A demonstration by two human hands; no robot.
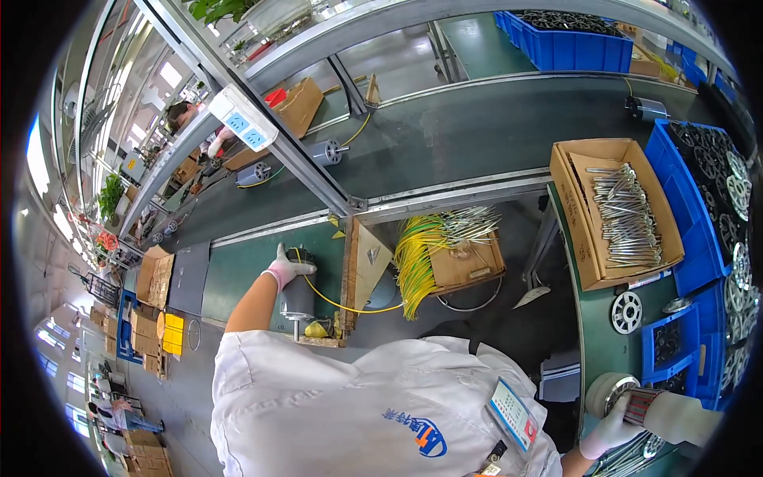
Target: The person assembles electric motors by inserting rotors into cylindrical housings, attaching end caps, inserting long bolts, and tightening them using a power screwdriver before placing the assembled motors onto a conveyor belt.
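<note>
Item, left hand [288, 270]: white-gloved, pink at the cuff; grip closed around the far end of a dark grey cylindrical metal motor [297, 300], on the green-topped left bench [238, 274], silver shaft [296, 329] toward the wearer. A thin yellow wire [350, 308] curves rightward from it.

Item, right hand [612, 429]: white-gloved, at a pale cylindrical piece [685, 419] with a reddish-brown striped end [638, 406], beside a round silver metal housing [604, 391]; fingers curled, though how firmly closed cannot be told.

Handling, as judged: steady the motor by its body, shaft unloaded, wire slack and away from the bench edge; keep the right-hand piece level, fingers off the striped end.

Containers:
- Open brown cardboard box [571, 208], right: long silver bolts [624, 215], loosely aligned.
- Large blue plastic bin [690, 253], beside it: black slotted discs [710, 163], silver ones at its outer side.
- Small blue plastic bin [669, 369]: small dark parts, kind unclear.
- Brown cardboard box [481, 270], centre: silver rods [470, 225]; yellow-green wires [420, 258] hang over its left side.
- Blue plastic bin [584, 54], beyond the dark conveyor belt [461, 119]: heaped black parts.
</note>
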